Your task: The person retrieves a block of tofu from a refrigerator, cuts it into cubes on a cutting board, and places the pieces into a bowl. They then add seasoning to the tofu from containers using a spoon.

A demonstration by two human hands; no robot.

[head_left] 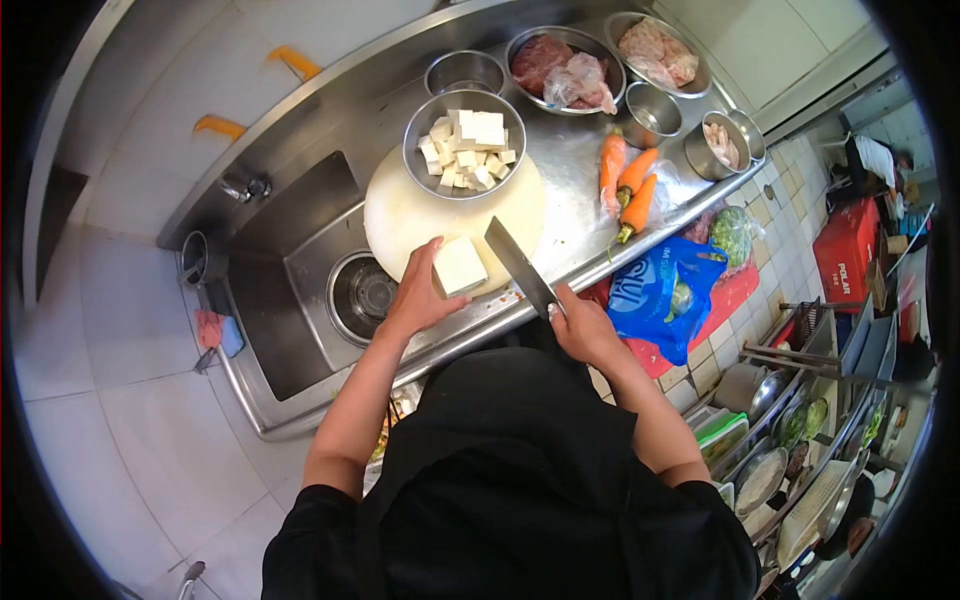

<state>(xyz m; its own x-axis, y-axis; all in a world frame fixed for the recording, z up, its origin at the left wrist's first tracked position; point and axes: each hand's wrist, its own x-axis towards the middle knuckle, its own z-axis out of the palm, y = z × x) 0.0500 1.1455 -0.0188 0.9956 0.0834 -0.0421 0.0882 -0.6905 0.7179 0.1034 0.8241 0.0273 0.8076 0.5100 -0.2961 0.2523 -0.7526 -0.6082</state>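
My left hand (420,292) is at the near edge of a round white cutting board (392,215), its thumb and fingers around the corner of a block of white tofu (460,266). My right hand (585,326) grips the handle of a cleaver (520,266), whose wide blade points away from me. The blade is to the right of the block, apart from it. At the far side of the board stands a steel bowl (411,150) heaped with tofu cubes (468,152).
Left of the board is a steel sink (262,330) with a faucet (243,186). Carrots (636,200) lie on the right of the counter. Behind are bowls of raw meat (545,68) and chicken (658,52). A blue plastic bag (660,290) sits below the counter edge.
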